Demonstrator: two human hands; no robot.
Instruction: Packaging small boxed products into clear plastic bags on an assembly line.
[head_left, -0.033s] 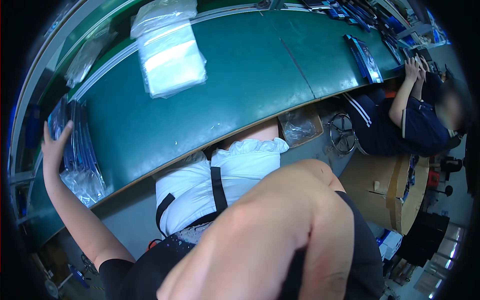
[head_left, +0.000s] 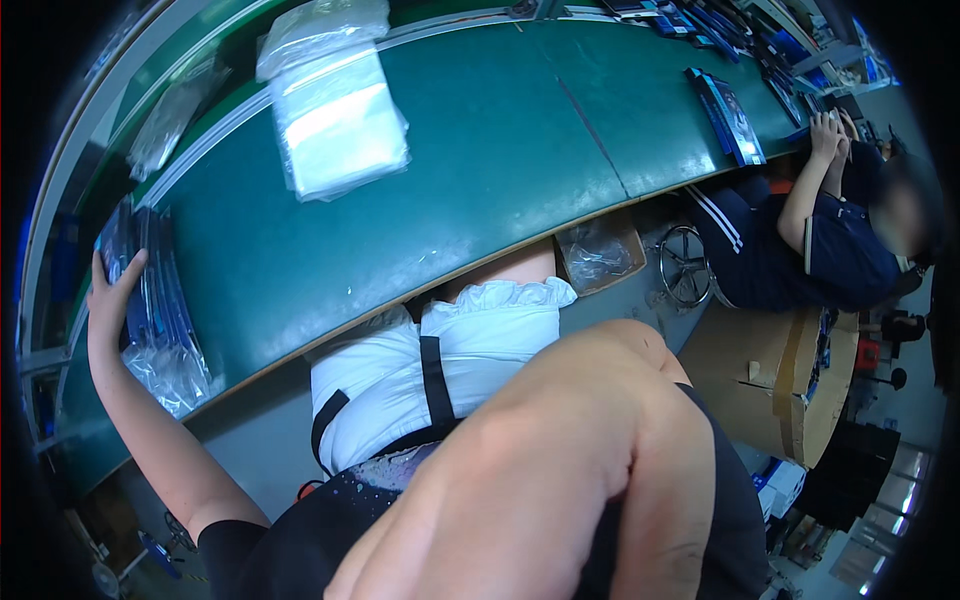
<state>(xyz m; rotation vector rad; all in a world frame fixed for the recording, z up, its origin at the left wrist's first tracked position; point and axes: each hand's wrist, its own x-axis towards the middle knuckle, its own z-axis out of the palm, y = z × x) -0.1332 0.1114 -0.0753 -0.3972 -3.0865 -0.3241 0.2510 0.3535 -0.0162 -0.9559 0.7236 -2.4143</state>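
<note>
My left hand [head_left: 113, 295] reaches to the far left of the green worktable [head_left: 450, 130]. Its thumb and a finger are spread apart over a row of flat dark-blue packages in clear plastic bags [head_left: 165, 300]. The lower bag ends, shiny and crumpled, lie near the table's front edge. Bent at the elbow, my right arm looms large at the bottom centre, close to the camera. Only the back of my right hand [head_left: 420, 540] shows, at the lower edge; its fingers are hidden.
A stack of clear plastic bags [head_left: 340, 135] lies at the table's back. Blue boxes [head_left: 725, 115] stand at the right, near a seated co-worker [head_left: 835, 230]. Below are a carton of plastic [head_left: 600, 250], a wheel-like metal ring [head_left: 684, 265] and a large cardboard box [head_left: 740, 380].
My left hand's finger has come down slightly onto the packages. My right arm has shifted a little to the right.
</note>
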